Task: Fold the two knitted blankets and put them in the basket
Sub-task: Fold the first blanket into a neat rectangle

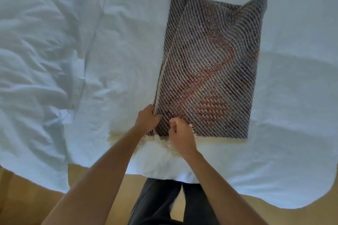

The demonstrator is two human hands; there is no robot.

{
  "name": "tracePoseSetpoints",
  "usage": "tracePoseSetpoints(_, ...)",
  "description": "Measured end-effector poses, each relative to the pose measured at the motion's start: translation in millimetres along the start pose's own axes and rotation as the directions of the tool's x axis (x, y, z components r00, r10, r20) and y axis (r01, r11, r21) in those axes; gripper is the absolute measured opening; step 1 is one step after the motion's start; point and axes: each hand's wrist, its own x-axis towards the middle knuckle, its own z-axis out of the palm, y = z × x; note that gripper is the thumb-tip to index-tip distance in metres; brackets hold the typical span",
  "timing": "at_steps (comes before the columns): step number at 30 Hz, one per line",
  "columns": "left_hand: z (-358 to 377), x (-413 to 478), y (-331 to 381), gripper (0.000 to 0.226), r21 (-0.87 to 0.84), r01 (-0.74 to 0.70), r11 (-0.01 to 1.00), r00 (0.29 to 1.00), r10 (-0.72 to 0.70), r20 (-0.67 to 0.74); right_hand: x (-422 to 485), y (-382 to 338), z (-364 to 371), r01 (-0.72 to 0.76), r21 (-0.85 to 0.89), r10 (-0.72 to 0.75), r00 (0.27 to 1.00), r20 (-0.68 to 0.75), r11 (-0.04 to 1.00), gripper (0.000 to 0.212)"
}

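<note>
One knitted blanket [210, 64], dark grey with pale diagonal ribs and reddish patches, lies folded into a long rectangle on the white bed. Its top layer sits slightly askew, leaving a strip of the lower layer showing along the left side. My left hand [147, 119] pinches the near left corner at the pale edge. Just to its right, my right hand [180, 133] is closed on the near hem with its pale fringe. Only this one blanket is in view, and no basket shows.
The bed's white sheet [73, 60] is rumpled on the left and smoother on the right. Its near edge hangs over a tan wooden floor [27, 197]. My dark trouser legs [164, 202] stand against the bed's front.
</note>
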Motion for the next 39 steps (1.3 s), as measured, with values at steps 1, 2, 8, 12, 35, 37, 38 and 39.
tracePoseSetpoints(1,6.4,-8.9,-6.8,0.026,0.003,0.021,1.000,1.000,-0.021,0.011,-0.1,4.2,-5.8,0.021,-0.049,-0.021,1.000,-0.006,0.999,0.019)
tracePoseSetpoints(2,12.9,-17.6,-12.0,0.035,0.007,0.037,0.999,0.999,-0.037,0.015,-0.3,8.0,-11.2,0.041,-0.103,-0.041,0.999,-0.001,0.994,0.020)
tracePoseSetpoints(8,32.3,-51.0,-35.8,0.060,0.206,0.039,0.978,0.999,-0.036,-0.017,-3.2,25.4,-32.2,0.136,-0.387,-0.104,0.989,0.104,0.912,0.027)
tracePoseSetpoints(12,13.4,-53.0,-46.1,0.031,0.452,0.037,0.891,0.997,0.001,-0.083,-3.3,32.1,-40.0,0.153,-0.434,-0.106,0.986,0.130,0.888,0.030)
tracePoseSetpoints(35,-33.0,75.6,120.1,0.039,0.083,-0.100,0.992,0.943,0.121,-0.309,206.1,-53.2,-139.2,0.287,-0.661,-0.347,0.937,0.043,0.693,0.040)
tracePoseSetpoints(37,-44.8,95.9,141.6,0.042,0.079,-0.134,0.988,0.935,0.152,-0.320,236.4,-63.2,-154.6,0.262,-0.683,-0.345,0.938,0.014,0.682,0.045)
tracePoseSetpoints(38,-49.8,104.9,152.0,0.043,0.076,-0.146,0.986,0.932,0.163,-0.324,250.5,-68.5,-161.5,0.247,-0.692,-0.342,0.940,0.000,0.679,0.049)
tracePoseSetpoints(39,-53.9,113.3,161.4,0.043,0.074,-0.155,0.985,0.928,0.171,-0.330,263.7,-73.9,-167.7,0.232,-0.698,-0.334,0.943,-0.010,0.677,0.053)
